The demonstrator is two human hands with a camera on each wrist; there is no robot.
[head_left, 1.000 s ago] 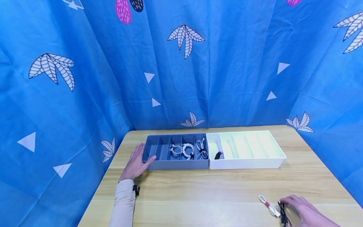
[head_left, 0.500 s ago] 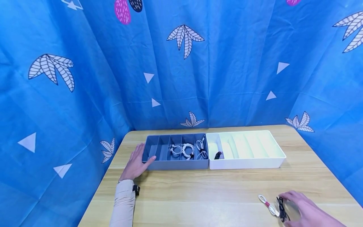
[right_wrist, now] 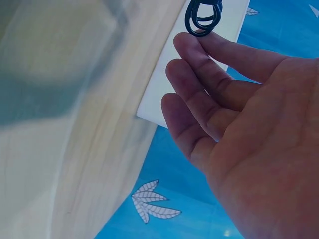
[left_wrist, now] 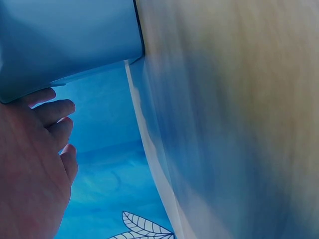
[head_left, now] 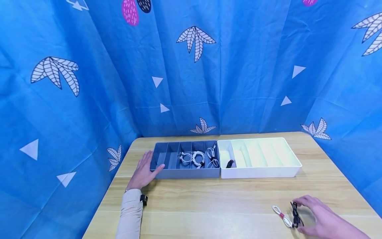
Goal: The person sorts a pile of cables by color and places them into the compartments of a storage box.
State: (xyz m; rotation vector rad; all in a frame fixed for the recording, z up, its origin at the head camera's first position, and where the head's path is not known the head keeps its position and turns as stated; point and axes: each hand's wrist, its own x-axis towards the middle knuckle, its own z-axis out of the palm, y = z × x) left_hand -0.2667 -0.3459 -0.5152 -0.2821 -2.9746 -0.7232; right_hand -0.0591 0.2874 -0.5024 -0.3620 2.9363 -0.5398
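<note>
My right hand (head_left: 320, 219) pinches a bundled black cable (head_left: 296, 215) between fingers and thumb, low over the table at the front right. In the right wrist view the black cable's loops (right_wrist: 203, 19) show at the fingertips. Beside it lies a white cable (head_left: 282, 215) tied with a red band, close to the black one's lower end. My left hand (head_left: 143, 172) rests against the left end of a dark grey divided box (head_left: 185, 174), thumb stretched along its front rim. The left wrist view shows those fingers (left_wrist: 55, 113) against the box's side.
A white divided box (head_left: 259, 172) adjoins the grey one's right end, with a small black cable (head_left: 229, 163) in its leftmost compartment. The grey box holds coiled white cables (head_left: 198, 158) in its right-hand compartments. A blue curtain (head_left: 244, 66) hangs behind the wooden table (head_left: 209, 205).
My right hand has moved forward, away from the table's near edge, carrying the black cable along. The left hand, both boxes and the white cable stay in place.
</note>
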